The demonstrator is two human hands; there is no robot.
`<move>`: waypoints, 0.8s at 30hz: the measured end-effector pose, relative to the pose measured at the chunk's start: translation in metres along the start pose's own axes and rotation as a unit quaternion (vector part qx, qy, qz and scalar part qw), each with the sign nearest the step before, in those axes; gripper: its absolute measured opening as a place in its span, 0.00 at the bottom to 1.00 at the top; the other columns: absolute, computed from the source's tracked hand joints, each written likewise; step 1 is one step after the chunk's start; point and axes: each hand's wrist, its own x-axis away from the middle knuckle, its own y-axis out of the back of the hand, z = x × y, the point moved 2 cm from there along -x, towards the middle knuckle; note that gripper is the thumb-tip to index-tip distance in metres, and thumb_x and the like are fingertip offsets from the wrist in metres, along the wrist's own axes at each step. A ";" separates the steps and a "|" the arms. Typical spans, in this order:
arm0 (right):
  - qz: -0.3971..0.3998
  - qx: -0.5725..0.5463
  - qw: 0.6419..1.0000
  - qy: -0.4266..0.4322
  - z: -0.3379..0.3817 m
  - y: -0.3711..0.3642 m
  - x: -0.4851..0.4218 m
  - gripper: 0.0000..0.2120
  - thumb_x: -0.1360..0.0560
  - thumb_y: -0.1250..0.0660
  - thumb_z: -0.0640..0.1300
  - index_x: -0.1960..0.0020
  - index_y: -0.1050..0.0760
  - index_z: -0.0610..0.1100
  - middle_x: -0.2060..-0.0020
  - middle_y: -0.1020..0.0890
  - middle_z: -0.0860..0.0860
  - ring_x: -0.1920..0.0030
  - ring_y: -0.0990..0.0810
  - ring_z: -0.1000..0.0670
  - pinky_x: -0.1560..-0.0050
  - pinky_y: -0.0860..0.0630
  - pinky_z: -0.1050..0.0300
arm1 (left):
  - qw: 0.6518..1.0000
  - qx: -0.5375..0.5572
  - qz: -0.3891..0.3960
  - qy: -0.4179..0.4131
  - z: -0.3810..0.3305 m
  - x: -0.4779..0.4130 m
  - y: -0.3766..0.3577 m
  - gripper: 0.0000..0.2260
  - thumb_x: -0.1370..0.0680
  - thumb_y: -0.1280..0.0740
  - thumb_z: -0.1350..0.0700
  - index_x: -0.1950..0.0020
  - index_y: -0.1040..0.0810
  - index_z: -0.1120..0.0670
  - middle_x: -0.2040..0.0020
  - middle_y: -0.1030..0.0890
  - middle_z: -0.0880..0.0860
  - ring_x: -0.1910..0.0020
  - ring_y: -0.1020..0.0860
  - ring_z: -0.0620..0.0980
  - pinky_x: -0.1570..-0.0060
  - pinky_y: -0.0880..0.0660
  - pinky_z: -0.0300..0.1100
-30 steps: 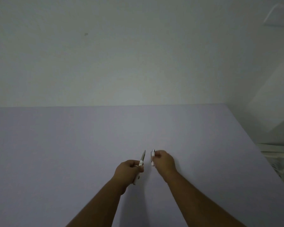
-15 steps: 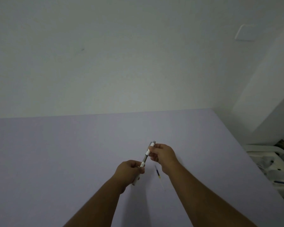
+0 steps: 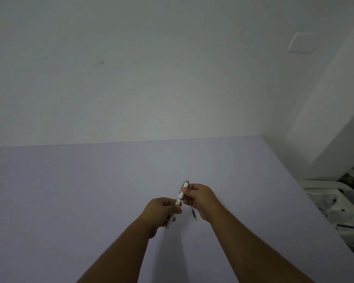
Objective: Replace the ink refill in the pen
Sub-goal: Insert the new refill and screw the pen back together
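A white pen (image 3: 180, 195) with a silver cap end is held above the lilac table (image 3: 69, 201), tilted with its tip toward me. My left hand (image 3: 161, 211) grips the lower half near the tip. My right hand (image 3: 200, 199) pinches the upper half below the silver end. The two halves meet in one line between my hands. A thin ink refill (image 3: 196, 220) with a dark blue part lies flat on the table just under my right wrist, in neither hand.
The table meets a pale wall at the back and ends along its right edge (image 3: 315, 211). Beyond that edge stands a white rack (image 3: 331, 199) with clutter and a blue pen (image 3: 350, 227).
One second ago my hands held the two pen halves apart. They came together into one line. The refill on the table came into view as my head tilted.
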 end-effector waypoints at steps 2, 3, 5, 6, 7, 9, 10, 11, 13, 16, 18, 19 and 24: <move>-0.003 -0.005 1.000 0.003 0.000 0.000 -0.002 0.09 0.26 0.31 0.39 0.64 0.18 0.44 0.68 0.17 0.48 0.66 0.19 0.51 0.62 0.21 0.61 | 1.000 0.006 0.000 0.001 0.000 -0.002 0.000 0.02 0.25 0.31 0.56 0.55 0.18 0.52 0.60 0.15 0.50 0.64 0.20 0.48 0.64 0.23 0.38; -0.004 -0.006 1.000 0.003 0.000 0.001 -0.003 0.09 0.26 0.31 0.39 0.64 0.17 0.44 0.68 0.16 0.49 0.66 0.18 0.52 0.62 0.21 0.61 | 1.000 0.012 0.002 0.003 0.000 -0.003 0.001 0.02 0.25 0.31 0.56 0.54 0.18 0.52 0.60 0.15 0.50 0.64 0.20 0.48 0.64 0.23 0.39; -0.001 -0.005 1.000 0.005 0.000 0.001 -0.005 0.08 0.26 0.31 0.39 0.64 0.17 0.44 0.68 0.16 0.49 0.66 0.17 0.52 0.63 0.21 0.61 | 1.000 0.020 0.005 0.004 0.001 -0.005 0.001 0.03 0.25 0.31 0.56 0.54 0.18 0.52 0.60 0.15 0.50 0.65 0.20 0.48 0.64 0.22 0.39; 0.000 -0.003 1.000 0.006 0.000 0.001 -0.006 0.08 0.27 0.31 0.39 0.63 0.17 0.44 0.67 0.16 0.49 0.66 0.17 0.52 0.63 0.21 0.61 | 1.000 0.020 0.004 0.004 0.002 -0.007 0.002 0.03 0.25 0.31 0.56 0.54 0.18 0.52 0.60 0.15 0.50 0.65 0.20 0.48 0.64 0.22 0.39; 0.000 -0.002 1.000 0.005 -0.001 0.000 -0.007 0.08 0.27 0.31 0.39 0.63 0.17 0.44 0.67 0.16 0.48 0.65 0.17 0.52 0.63 0.21 0.62 | 1.000 0.021 0.001 0.003 0.004 -0.008 0.002 0.03 0.25 0.31 0.56 0.54 0.18 0.52 0.60 0.15 0.50 0.65 0.20 0.48 0.64 0.22 0.38; -0.002 -0.004 1.000 0.002 -0.003 0.000 -0.010 0.07 0.26 0.31 0.39 0.62 0.17 0.44 0.65 0.16 0.48 0.64 0.17 0.52 0.62 0.21 0.61 | 1.000 0.023 -0.007 0.001 0.006 -0.012 0.001 0.02 0.25 0.31 0.57 0.55 0.18 0.52 0.59 0.15 0.51 0.65 0.20 0.48 0.65 0.22 0.38; -0.006 -0.006 1.000 0.001 -0.004 0.000 -0.012 0.06 0.26 0.31 0.39 0.60 0.18 0.44 0.64 0.16 0.47 0.63 0.17 0.51 0.62 0.21 0.61 | 1.000 0.026 -0.012 0.000 0.008 -0.014 0.000 0.02 0.26 0.31 0.57 0.55 0.18 0.53 0.59 0.15 0.52 0.65 0.21 0.48 0.65 0.22 0.39; -0.014 -0.010 1.000 -0.001 -0.004 -0.001 -0.013 0.05 0.26 0.32 0.39 0.59 0.18 0.44 0.63 0.16 0.47 0.63 0.17 0.51 0.62 0.21 0.61 | 0.999 0.032 -0.018 0.000 0.009 -0.017 0.000 0.03 0.26 0.31 0.57 0.55 0.18 0.54 0.59 0.16 0.53 0.66 0.21 0.49 0.64 0.21 0.39; -0.054 -0.018 0.998 -0.007 -0.005 0.000 -0.018 0.04 0.26 0.33 0.39 0.57 0.20 0.43 0.62 0.17 0.46 0.64 0.19 0.50 0.63 0.21 0.60 | 0.998 0.057 -0.030 0.009 0.013 -0.023 -0.001 0.03 0.26 0.30 0.58 0.55 0.18 0.55 0.59 0.17 0.55 0.66 0.21 0.50 0.63 0.21 0.42; -0.148 0.077 0.986 -0.014 -0.012 0.010 -0.027 0.08 0.25 0.38 0.38 0.54 0.21 0.39 0.62 0.18 0.44 0.65 0.21 0.48 0.62 0.20 0.58 | 0.995 0.081 -0.046 0.038 0.024 -0.034 -0.003 0.02 0.26 0.29 0.57 0.55 0.18 0.54 0.59 0.19 0.55 0.63 0.21 0.51 0.66 0.21 0.41; -0.166 0.240 0.956 -0.027 -0.022 0.018 -0.032 0.11 0.24 0.41 0.39 0.51 0.21 0.36 0.55 0.17 0.39 0.55 0.19 0.42 0.51 0.20 0.50 | 0.993 0.081 -0.067 0.053 0.034 -0.042 -0.005 0.01 0.26 0.29 0.59 0.56 0.18 0.54 0.60 0.19 0.55 0.63 0.21 0.51 0.65 0.21 0.42; -0.154 0.321 0.934 -0.043 -0.028 0.021 -0.033 0.12 0.24 0.41 0.39 0.50 0.21 0.34 0.51 0.17 0.38 0.51 0.19 0.40 0.48 0.22 0.52 | 0.992 0.073 -0.084 0.057 0.040 -0.047 -0.006 0.01 0.27 0.29 0.59 0.56 0.18 0.55 0.62 0.19 0.55 0.65 0.22 0.51 0.63 0.19 0.45; -0.106 0.476 0.868 -0.093 -0.062 0.028 -0.025 0.09 0.25 0.38 0.42 0.51 0.24 0.37 0.51 0.17 0.40 0.52 0.19 0.43 0.62 0.29 0.60 | 0.987 0.004 -0.146 0.073 0.070 -0.065 -0.015 0.03 0.29 0.28 0.59 0.57 0.18 0.56 0.64 0.19 0.54 0.66 0.22 0.51 0.51 0.21 0.50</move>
